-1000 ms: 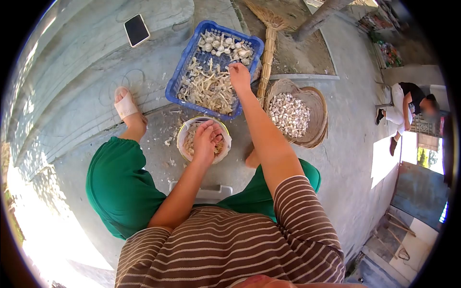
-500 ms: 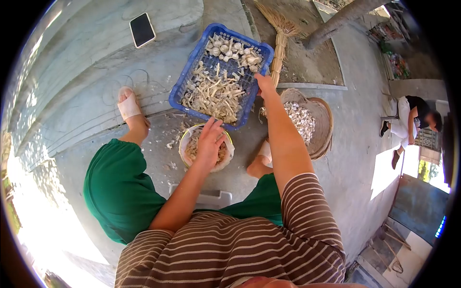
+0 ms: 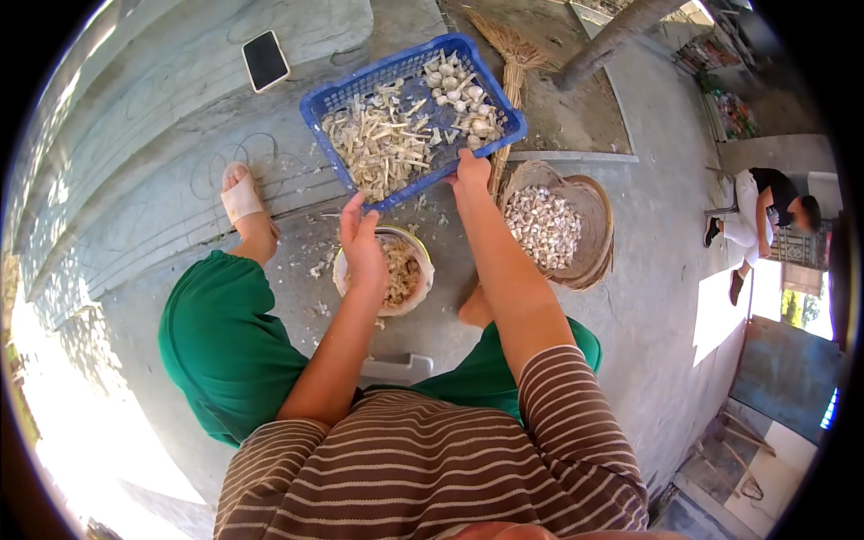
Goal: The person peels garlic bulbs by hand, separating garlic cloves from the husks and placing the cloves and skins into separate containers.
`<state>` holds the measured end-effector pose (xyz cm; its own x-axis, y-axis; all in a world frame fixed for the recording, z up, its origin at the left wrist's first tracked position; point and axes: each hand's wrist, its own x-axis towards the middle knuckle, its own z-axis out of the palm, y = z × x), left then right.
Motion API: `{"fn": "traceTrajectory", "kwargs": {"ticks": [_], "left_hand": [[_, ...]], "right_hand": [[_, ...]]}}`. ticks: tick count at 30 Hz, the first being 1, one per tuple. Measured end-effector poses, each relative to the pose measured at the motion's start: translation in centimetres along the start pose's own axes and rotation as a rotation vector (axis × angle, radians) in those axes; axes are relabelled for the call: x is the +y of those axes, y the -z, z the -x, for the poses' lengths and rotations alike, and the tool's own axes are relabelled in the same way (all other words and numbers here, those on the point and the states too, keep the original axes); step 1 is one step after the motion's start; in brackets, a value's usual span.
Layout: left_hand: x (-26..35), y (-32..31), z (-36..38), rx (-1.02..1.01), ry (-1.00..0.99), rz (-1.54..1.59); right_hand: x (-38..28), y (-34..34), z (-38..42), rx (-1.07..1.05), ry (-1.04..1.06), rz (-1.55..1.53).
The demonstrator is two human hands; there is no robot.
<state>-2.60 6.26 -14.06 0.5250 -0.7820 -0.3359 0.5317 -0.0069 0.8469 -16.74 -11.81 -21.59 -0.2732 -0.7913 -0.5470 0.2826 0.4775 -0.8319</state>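
While your right hand (image 3: 472,173) grips the blue crate (image 3: 418,184) — fingers partly hidden — your left hand (image 3: 362,241) touches it, hold unclear.

2 arms extended forward, forearms bare. Right arm (image 3: 508,283) reaches further. Right hand (image 3: 470,175): fingers bent in a grip. Left hand (image 3: 363,252): fingers forward, thumb apart; left forearm (image 3: 335,355) angled inward.

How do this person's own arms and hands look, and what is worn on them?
The left hand and right hand are bare, without gloves. The forearms are uncovered, with no watch visible. The short sleeves are brown with thin pale stripes.
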Motion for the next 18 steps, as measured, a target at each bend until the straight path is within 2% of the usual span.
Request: {"fn": "traceTrajectory", "kwargs": {"ticks": [2,6,8,13,18], "left_hand": [[1.1,-0.3,0.4,0.079,-0.004,-0.029],[2.3,-0.6,1.0,0.1,0.045,-0.091],[1.2,0.2,0.4,0.043,-0.036,-0.061],[0.0,1.2,0.2,0.023,0.035,-0.028],[-0.5,1.9,0.0,0.013,0.071,0.01]], "right_hand": [[2.0,-1.4,1.4,0.134,-0.01,-0.077],[5.2,-3.8,3.9,0.224,-0.097,-0.161],[6.4,-5.2,5.2,0.309,-0.174,-0.237],[8.5,-7.9,7.2,0.332,-0.199,-0.399],[8.7,-7.2,8.3,0.117,-0.219,-0.577]]}}
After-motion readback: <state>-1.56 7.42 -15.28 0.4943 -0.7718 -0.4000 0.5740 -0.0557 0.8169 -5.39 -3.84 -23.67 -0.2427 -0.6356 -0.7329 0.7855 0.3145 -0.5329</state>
